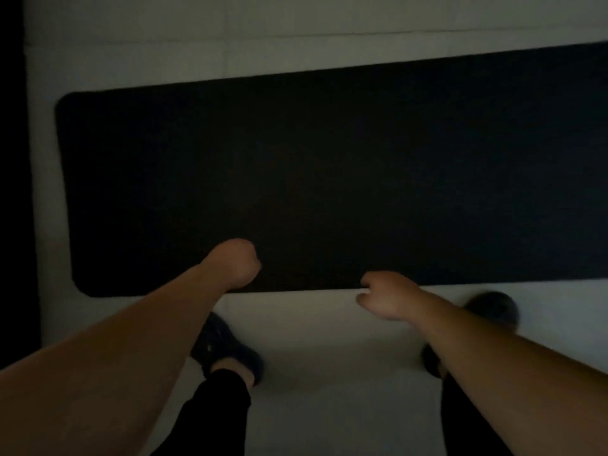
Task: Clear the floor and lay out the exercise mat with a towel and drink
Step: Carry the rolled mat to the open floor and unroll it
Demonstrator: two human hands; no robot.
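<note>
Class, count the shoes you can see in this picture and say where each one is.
2. The left shoe is on the pale floor beside the left forearm; the right shoe is partly hidden behind the right forearm, near the mat.

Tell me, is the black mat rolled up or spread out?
Spread out: the mat lies flat on the floor, no roll showing; its right end is out of view.

Exercise mat (329, 179): black, matt, smooth, apparently foam or rubber. Floor (329, 324): pale, smooth tile, faint joints, dull sheen.
</note>
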